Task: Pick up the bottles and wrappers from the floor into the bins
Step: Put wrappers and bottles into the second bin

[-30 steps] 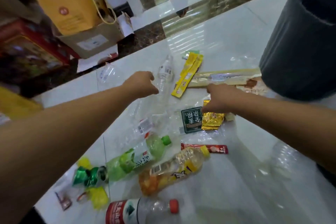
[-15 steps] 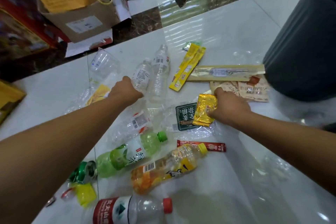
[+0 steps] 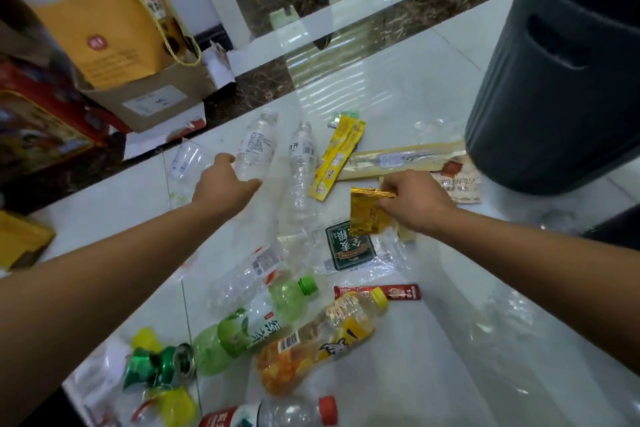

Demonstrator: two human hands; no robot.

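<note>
Gripping one clear bottle (image 3: pixel 256 149) in the left hand (image 3: pixel 221 184); the right hand (image 3: pixel 412 201) pinches one gold wrapper (image 3: pixel 363 211) above the floor (image 3: pixel 433 80).
Six bottles (image 3: pixel 242 326) in all; the red-label bottle (image 3: pixel 270 412) is cut off at the lower edge, one dark bin (image 3: pixel 561 62) at the right.

Widest free floor (image 3: pixel 446 381) is lower right, past the right arm; only crumpled clear film (image 3: pixel 509 319) lies there. A bare strip also runs left of the left arm, up to a plastic cup (image 3: pixel 187 159). Between the arms it is crowded: the left hand (image 3: pixel 221 184) grips a clear bottle (image 3: pixel 258 146), a second bottle (image 3: pixel 302 170) lies just beside, then yellow wrappers (image 3: pixel 337 156) and a long gold wrapper (image 3: pixel 398 159). The right hand (image 3: pixel 412 201) pinches a gold packet (image 3: pixel 365 215) above a green packet (image 3: pixel 349 246). A dark bin (image 3: pixel 554 80) walls off the far right; a cardboard box (image 3: pixel 152 104) blocks upper left. Near side is packed: green bottle (image 3: pixel 249 326), orange bottle (image 3: pixel 318 336), green can (image 3: pixel 159 366).
</note>
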